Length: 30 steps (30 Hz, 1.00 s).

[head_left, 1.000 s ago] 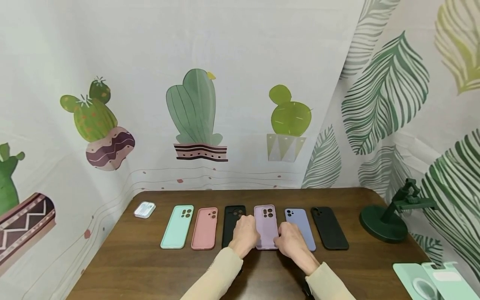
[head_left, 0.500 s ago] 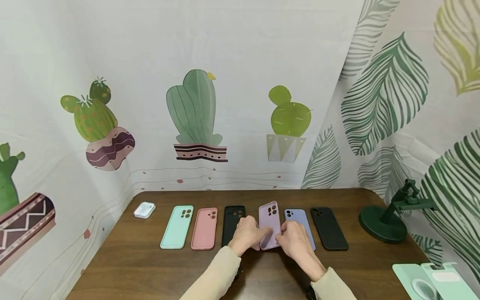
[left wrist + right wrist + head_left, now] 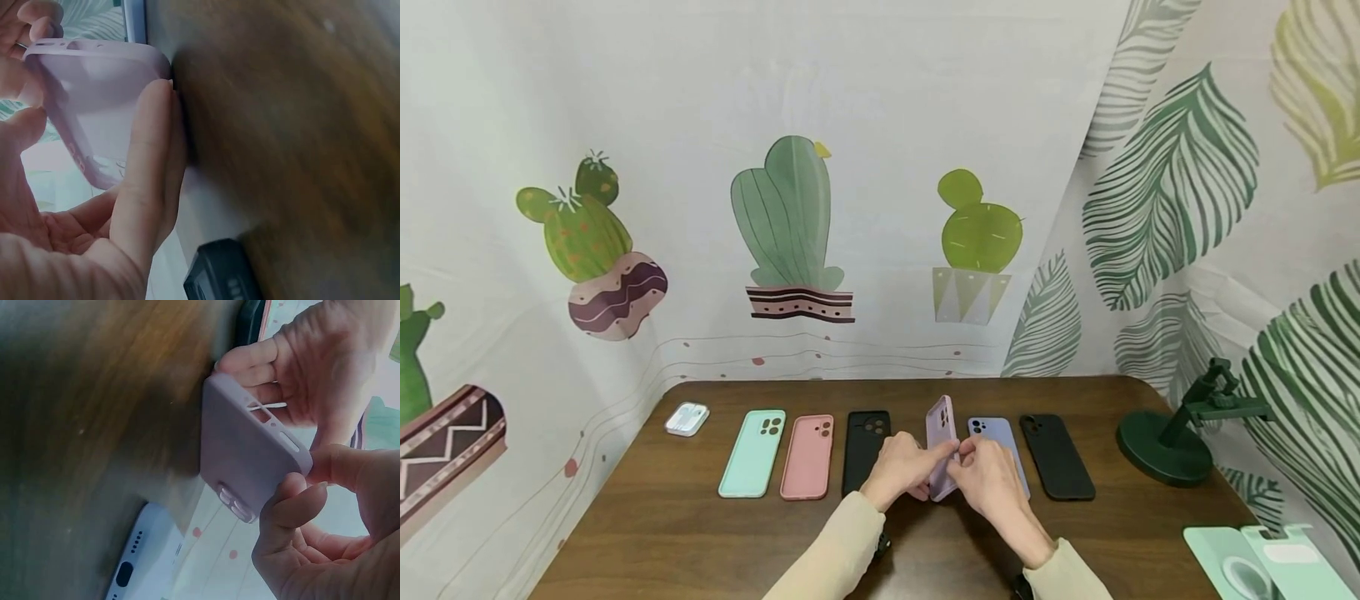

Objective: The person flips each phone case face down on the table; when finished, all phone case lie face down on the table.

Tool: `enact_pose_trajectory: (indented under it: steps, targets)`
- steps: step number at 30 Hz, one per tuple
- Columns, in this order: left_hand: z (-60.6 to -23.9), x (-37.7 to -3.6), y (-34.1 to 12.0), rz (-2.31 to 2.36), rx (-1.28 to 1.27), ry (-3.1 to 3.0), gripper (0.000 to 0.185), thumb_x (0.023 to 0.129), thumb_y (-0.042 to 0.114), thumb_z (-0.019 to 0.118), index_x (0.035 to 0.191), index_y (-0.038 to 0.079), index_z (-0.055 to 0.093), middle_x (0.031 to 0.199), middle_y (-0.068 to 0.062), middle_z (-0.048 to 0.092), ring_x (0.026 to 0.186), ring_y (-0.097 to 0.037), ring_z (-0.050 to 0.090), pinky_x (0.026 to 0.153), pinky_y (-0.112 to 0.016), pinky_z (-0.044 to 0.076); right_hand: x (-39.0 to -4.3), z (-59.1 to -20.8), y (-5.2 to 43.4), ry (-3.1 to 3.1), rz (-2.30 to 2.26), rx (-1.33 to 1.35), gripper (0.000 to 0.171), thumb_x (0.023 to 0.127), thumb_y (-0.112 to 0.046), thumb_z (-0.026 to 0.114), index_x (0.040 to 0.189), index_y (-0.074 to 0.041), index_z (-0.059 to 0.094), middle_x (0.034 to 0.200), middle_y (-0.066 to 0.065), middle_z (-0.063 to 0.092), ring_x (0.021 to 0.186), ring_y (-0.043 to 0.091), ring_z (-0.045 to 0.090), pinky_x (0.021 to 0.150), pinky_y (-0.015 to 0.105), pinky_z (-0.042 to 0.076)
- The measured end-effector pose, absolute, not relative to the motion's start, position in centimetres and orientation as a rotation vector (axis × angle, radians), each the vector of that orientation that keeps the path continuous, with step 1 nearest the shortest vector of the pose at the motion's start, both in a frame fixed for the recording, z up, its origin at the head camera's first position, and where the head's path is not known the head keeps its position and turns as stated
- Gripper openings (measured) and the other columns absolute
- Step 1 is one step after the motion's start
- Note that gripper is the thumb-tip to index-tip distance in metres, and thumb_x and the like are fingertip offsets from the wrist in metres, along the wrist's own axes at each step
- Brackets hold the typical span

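Note:
A lilac phone case [image 3: 938, 423] is tipped up on its left long edge, its hollow inside facing left. My right hand [image 3: 990, 479] pinches its raised near corner between thumb and forefinger. In the left wrist view the case [image 3: 100, 103] lies between the left hand's fingers [image 3: 150, 150] at the lower edge and its thumb at the raised edge. The left hand [image 3: 898, 468] grips it across the width. The case's back [image 3: 244, 437], with camera cutouts, shows in the right wrist view. Beside the hands lie a black case [image 3: 865, 442] and a blue-violet case [image 3: 997, 432].
A mint case [image 3: 752, 454] and a pink case [image 3: 807, 458] lie to the left, near a small white box [image 3: 687, 419]. To the right are another black case [image 3: 1058, 458], a dark green stand [image 3: 1165, 450] and a mint folding item [image 3: 1262, 562] at the corner.
The lilac case has gone from lying flat to tilted up on its left edge. My left thumb has moved across to its raised edge; the right hand keeps its corner hold.

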<state>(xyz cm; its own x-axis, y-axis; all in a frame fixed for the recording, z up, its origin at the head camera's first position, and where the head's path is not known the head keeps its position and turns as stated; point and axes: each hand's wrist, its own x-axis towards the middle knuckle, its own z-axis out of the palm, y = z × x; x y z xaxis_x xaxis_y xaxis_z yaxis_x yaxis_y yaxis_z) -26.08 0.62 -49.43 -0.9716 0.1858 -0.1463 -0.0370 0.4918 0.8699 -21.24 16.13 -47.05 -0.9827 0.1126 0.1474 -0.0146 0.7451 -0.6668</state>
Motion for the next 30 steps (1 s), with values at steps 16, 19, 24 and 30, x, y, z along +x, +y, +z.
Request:
enact_pose_trajectory:
  steps: [16, 19, 24, 30]
  targets:
    - [-49.6, -26.6, -0.7, 1.766, 0.152, 2.109, 0.050, 0.100, 0.045, 0.078, 0.097, -0.005, 0.075, 0.083, -0.029, 0.080, 0.062, -0.023, 0.078, 0.062, -0.040, 0.068, -21.3, -47.3, 15.7, -2.724, 1.244, -0.017, 0.019, 0.107, -0.007, 0.060, 0.101, -0.002, 0.078, 0.074, 0.001, 0.066, 0.063, 0.010, 0.057, 0.057, 0.024, 0.044]
    - [-49.2, -26.7, -1.0, 1.823, 0.159, 2.141, 0.039, 0.100, 0.033, 0.081, 0.102, -0.006, 0.077, 0.081, -0.023, 0.080, 0.060, -0.018, 0.076, 0.060, -0.036, 0.068, -21.4, -47.6, 15.7, -2.787, 1.263, 0.027, 0.017, 0.105, -0.005, 0.062, 0.100, -0.001, 0.078, 0.070, 0.002, 0.067, 0.059, 0.011, 0.058, 0.054, 0.026, 0.045]
    - [-48.4, -26.6, -1.4, 1.852, 0.150, 2.276, 0.017, 0.097, 0.011, 0.081, 0.099, -0.005, 0.079, 0.073, -0.011, 0.077, 0.053, -0.009, 0.069, 0.055, -0.030, 0.065, -22.9, -50.8, 16.3, -2.897, 1.196, 0.116, 0.016, 0.102, -0.014, 0.070, 0.094, -0.003, 0.079, 0.071, 0.002, 0.067, 0.060, 0.013, 0.057, 0.054, 0.028, 0.044]
    - [-48.3, -26.3, -2.0, 1.821, 0.086, 2.359, 0.010, 0.094, 0.003, 0.082, 0.092, -0.007, 0.079, 0.067, -0.010, 0.074, 0.048, -0.006, 0.064, 0.050, -0.028, 0.062, -24.9, -54.1, 16.8, -2.949, 1.156, 0.074, 0.016, 0.101, -0.018, 0.073, 0.086, -0.012, 0.079, 0.072, -0.003, 0.065, 0.063, 0.013, 0.058, 0.055, 0.030, 0.046]
